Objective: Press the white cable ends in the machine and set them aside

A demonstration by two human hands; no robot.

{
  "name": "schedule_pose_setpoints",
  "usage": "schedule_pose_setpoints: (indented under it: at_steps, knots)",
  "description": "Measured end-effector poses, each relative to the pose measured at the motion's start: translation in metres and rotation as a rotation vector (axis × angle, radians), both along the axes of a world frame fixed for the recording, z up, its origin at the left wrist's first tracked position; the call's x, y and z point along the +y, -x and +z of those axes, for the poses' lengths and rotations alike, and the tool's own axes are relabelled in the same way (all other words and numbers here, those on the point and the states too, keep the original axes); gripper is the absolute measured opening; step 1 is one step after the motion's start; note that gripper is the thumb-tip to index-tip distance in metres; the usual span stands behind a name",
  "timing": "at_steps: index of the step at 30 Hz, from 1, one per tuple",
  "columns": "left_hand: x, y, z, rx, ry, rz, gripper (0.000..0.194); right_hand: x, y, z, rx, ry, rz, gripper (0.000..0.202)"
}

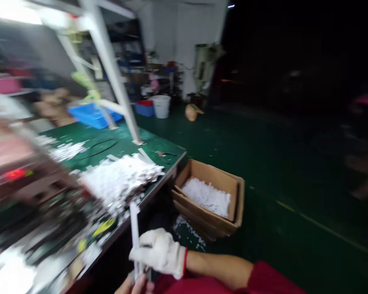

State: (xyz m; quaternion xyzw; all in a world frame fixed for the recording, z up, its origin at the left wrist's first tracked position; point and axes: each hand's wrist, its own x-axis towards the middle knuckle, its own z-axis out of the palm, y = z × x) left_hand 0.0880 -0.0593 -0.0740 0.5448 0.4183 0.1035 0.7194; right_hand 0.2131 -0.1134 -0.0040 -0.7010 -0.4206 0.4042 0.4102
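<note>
Strip, white (pixel 134 228), held between my two hands near the tabletop's (pixel 159 141) front edge, at the lower middle of my head view. Its long axis runs nearly upright in the view; the upper end points away from the body, leaning slightly left, and the lower end lies toward the body. The fingers of my right hand (pixel 138 254), in a white glove with a red cuff, are clenched on the strip about its lower half; the bare fingers of my left hand (pixel 138 282), partly cut off by the lower border, pinch it at its lower end. By count I record: strips in hand, one visible, though I cannot tell whether others lie behind it; heaps of white pieces on the tabletop, one large (pixel 119 177) beyond the strip and one smaller (pixel 68 151) farther back; red-handled tool (pixel 166 154), one, near the far corner; blue tray (pixel 90 115), one; cardboard carton (pixel 202 222), one, on the floor to the right, with uncountable white pieces (pixel 207 196) inside; white bucket (pixel 161 107), one, on the floor beyond.
</note>
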Motion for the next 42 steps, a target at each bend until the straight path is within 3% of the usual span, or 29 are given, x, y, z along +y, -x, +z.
schedule_pose_setpoints:
  at_steps: [2, 5, 12, 18, 26, 31, 35, 42]
  knots:
    - [-0.004, 0.043, 0.016, -0.067, -0.020, 0.061, 0.051, 0.008, 0.010, 0.007, 0.108, -0.004, 0.039, 0.035]
    - [-0.009, 0.074, 0.039, -0.201, -0.029, 0.038, 0.042, 0.030, 0.021, 0.019, 0.297, -0.001, 0.209, 0.037]
    - [0.006, 0.097, 0.068, -0.416, 0.089, 0.235, 0.044, 0.111, 0.050, 0.041, 0.479, -0.003, 0.551, 0.035]
    - [0.038, 0.099, 0.070, -0.470, 0.140, 0.342, 0.044, 0.162, 0.068, 0.029, 0.480, 0.012, 0.540, 0.041]
    - [0.050, 0.084, 0.061, -0.393, 0.116, 0.429, 0.051, 0.175, 0.071, 0.000, 0.650, 0.090, 0.384, 0.036]
    - [0.052, 0.082, 0.059, -0.288, 0.120, 0.399, 0.054, 0.180, 0.075, -0.011, 0.724, 0.079, 0.331, 0.033]
    - [0.052, 0.083, 0.065, -0.293, 0.116, 0.403, 0.053, 0.182, 0.074, -0.008, 0.708, 0.106, 0.316, 0.034]
    - [0.046, 0.093, 0.079, -0.338, 0.159, 0.431, 0.049, 0.177, 0.079, 0.017, 0.681, 0.138, 0.377, 0.035]
